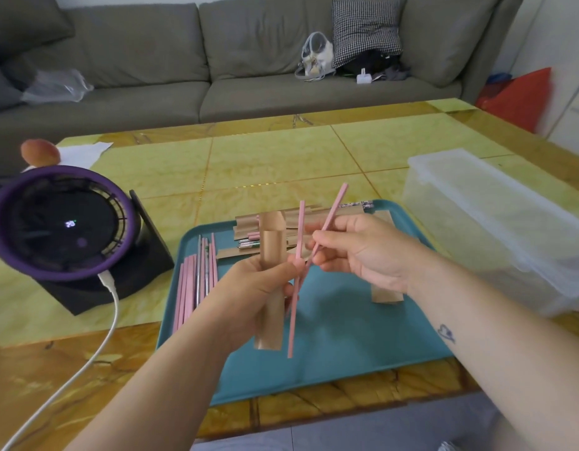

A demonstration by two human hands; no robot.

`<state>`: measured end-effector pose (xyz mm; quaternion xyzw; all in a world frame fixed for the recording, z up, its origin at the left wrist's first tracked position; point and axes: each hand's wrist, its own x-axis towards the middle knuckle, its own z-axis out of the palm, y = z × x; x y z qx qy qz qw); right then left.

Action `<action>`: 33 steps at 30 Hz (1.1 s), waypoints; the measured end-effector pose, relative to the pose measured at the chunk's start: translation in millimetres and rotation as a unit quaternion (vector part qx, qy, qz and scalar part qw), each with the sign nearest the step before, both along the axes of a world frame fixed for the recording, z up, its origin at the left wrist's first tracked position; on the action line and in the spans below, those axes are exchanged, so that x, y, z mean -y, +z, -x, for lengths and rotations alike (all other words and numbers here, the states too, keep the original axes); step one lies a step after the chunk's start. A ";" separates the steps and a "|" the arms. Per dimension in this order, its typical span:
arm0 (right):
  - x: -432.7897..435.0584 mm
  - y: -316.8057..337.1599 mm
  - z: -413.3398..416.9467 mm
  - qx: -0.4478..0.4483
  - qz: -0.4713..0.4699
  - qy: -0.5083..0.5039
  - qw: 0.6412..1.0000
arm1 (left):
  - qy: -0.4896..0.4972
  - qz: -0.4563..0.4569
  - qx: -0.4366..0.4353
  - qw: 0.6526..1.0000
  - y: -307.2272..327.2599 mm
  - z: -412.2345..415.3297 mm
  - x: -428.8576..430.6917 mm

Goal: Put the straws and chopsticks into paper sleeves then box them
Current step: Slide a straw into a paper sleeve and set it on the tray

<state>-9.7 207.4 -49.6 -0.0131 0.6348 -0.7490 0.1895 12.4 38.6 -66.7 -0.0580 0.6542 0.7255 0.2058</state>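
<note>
Holding a brown paper sleeve (272,255) upright, the left hand (255,288) also has a pink chopstick (296,281) pinched alongside it, all above the teal tray (346,336). The right hand (363,252) pinches a second pink chopstick (330,216), tilted so it crosses the first one. More pink sticks (190,288) lie on the tray's left, spare sleeves (294,219) at its far edge, and the clear box (496,222) sits just right of the tray.

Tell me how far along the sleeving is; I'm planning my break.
Early. The clear box looks empty, so nothing is boxed. Some filled sleeves seem to lie at the tray's far end. In hand: the left hand holds a paper sleeve and one pink chopstick; the right hand holds another. Loose sticks still wait.
</note>
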 end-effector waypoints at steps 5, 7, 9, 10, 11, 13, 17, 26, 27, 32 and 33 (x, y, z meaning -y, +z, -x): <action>13.1 -11.6 -6.9 -0.013 -0.077 0.022 0.997 | 0.008 -0.026 0.008 1.000 1.7 -1.6 -0.9; 16.1 -11.4 -9.0 -0.003 -0.063 0.030 0.998 | 0.006 -0.017 0.001 1.000 0.9 -1.1 1.3; 17.5 -9.8 -10.5 0.006 -0.048 0.034 0.998 | 0.000 -0.006 -0.011 1.000 -0.2 -0.5 2.8; 18.2 -9.3 -11.0 0.007 -0.045 0.033 0.998 | -0.002 0.005 -0.018 1.000 -0.4 -0.7 2.9; 18.9 -9.2 -11.4 0.009 -0.043 0.032 0.999 | -0.003 0.017 -0.027 0.999 -0.9 -0.7 2.9; 20.6 -9.2 -12.2 0.013 -0.037 0.028 0.999 | 0.001 0.041 -0.043 0.998 -1.8 -0.4 2.3; 23.4 -9.5 -11.2 0.000 -0.030 0.006 1.000 | 0.007 0.073 -0.069 0.995 -1.8 -1.3 1.6; 12.9 -1.0 -6.2 -0.087 -0.125 -0.003 0.988 | -0.072 0.077 -0.028 0.994 11.1 -5.7 5.2; 12.1 1.3 -5.8 -0.105 -0.137 -0.006 0.985 | -0.076 0.066 -0.019 0.995 12.3 -6.8 4.8; -8.2 13.7 4.7 -0.181 -0.114 -0.158 0.964 | -0.032 0.053 -0.001 0.998 15.8 -4.1 12.4; -14.8 15.4 7.4 -0.175 -0.070 -0.192 0.963 | -0.033 0.055 -0.001 0.998 16.3 -3.1 15.5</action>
